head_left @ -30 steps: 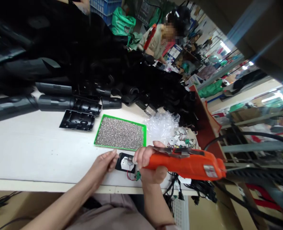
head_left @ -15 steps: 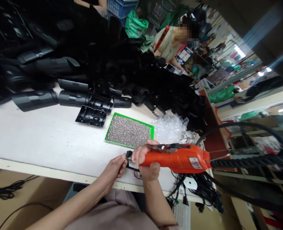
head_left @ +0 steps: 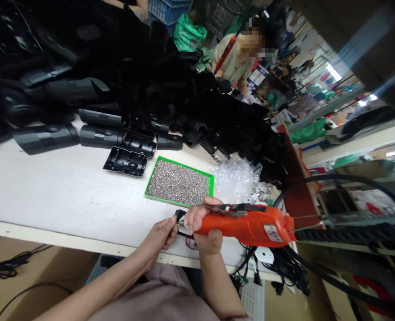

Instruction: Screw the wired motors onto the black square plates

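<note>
My right hand grips an orange electric screwdriver, with its metal bit pointing left at a small black plastic plate. My left hand pinches the edge of that plate. Both hands hide most of it, and the bit's contact point is hidden. Red wires show below the plate, close to my right hand.
A green-framed tray of small screws lies beyond my hands, beside bubble wrap. A black housing half and dark grey tubular housings lie on the white table. Black cables hang below its edge. A co-worker stands far back.
My left hand has closed onto the black plate, which is now mostly covered. The screwdriver bit sits closer to the plate, and the view has turned slightly.
</note>
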Motion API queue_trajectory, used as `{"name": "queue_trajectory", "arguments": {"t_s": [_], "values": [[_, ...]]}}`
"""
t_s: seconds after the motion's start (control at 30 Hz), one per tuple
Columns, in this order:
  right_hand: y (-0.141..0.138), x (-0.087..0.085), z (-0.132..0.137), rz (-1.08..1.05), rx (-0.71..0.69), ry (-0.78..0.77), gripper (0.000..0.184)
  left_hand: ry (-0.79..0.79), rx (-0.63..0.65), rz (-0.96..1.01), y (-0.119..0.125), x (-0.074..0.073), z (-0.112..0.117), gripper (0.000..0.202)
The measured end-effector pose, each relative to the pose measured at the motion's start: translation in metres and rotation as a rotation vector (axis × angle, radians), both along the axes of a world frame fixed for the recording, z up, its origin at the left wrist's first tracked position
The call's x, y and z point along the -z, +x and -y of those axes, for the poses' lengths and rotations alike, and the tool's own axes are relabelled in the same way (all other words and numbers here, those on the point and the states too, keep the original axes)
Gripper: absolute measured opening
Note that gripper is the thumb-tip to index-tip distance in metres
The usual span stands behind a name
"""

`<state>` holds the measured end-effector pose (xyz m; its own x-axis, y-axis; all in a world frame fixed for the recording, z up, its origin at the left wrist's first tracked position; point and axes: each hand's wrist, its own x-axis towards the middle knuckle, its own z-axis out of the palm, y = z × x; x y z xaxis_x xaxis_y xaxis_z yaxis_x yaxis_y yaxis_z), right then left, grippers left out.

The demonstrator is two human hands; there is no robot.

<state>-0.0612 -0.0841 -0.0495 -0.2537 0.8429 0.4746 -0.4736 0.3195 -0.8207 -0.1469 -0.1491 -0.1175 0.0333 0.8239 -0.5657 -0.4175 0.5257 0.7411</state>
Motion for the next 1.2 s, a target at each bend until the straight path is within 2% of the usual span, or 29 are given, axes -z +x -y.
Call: {"name": "queue_trajectory", "arguments": {"t_s": [0.07, 0.17, 0.23, 0.3, 0.4, 0.5, 0.63, 0.73, 0.9, 1.03, 1.1, 1.2], "values": [[0.005, -0.003, -0.001, 0.024, 0.031, -0.003, 0.041, 0.144, 0.060, -0.257, -0.008, 0.000, -0.001, 0.059], [0.015, -0.007, -0.006, 0.055, 0.096, -0.005, 0.043, 0.423, 0.044, -0.887, -0.031, -0.003, -0.016, 0.046], [0.021, -0.006, -0.009, 0.063, 0.116, -0.006, 0.044, 0.542, 0.022, -1.269, -0.048, -0.006, -0.034, 0.035], [0.025, -0.002, -0.012, 0.065, 0.112, -0.007, 0.043, 0.630, 0.101, -1.479, -0.059, -0.009, -0.051, 0.028], [0.027, 0.004, -0.013, 0.040, 0.094, -0.019, 0.041, 0.742, 0.334, -1.460, -0.058, -0.012, -0.059, 0.022], [0.028, 0.004, -0.012, 0.001, 0.086, -0.029, 0.042, 0.786, 0.449, -1.284, -0.041, -0.012, -0.045, 0.025], [0.027, -0.004, -0.011, -0.015, 0.077, -0.030, 0.043, 0.711, 0.350, -1.047, -0.021, -0.006, -0.022, 0.017], [0.024, -0.007, -0.009, -0.031, 0.062, -0.031, 0.042, 0.707, 0.237, -0.956, -0.017, -0.001, -0.017, 0.017], [0.020, -0.008, -0.006, -0.029, 0.021, -0.028, 0.040, 0.902, 0.119, -1.135, -0.019, 0.006, -0.013, 0.023], [0.023, -0.006, -0.006, -0.030, -0.011, -0.031, 0.042, 1.028, 0.214, -1.350, -0.033, 0.004, -0.019, 0.021], [0.026, -0.004, -0.008, -0.008, 0.015, -0.036, 0.042, 0.971, 0.236, -1.463, -0.048, 0.000, -0.034, 0.029], [0.027, 0.004, -0.012, 0.019, 0.047, -0.036, 0.043, 0.766, 0.237, -1.646, -0.070, -0.005, -0.067, 0.032]]}}
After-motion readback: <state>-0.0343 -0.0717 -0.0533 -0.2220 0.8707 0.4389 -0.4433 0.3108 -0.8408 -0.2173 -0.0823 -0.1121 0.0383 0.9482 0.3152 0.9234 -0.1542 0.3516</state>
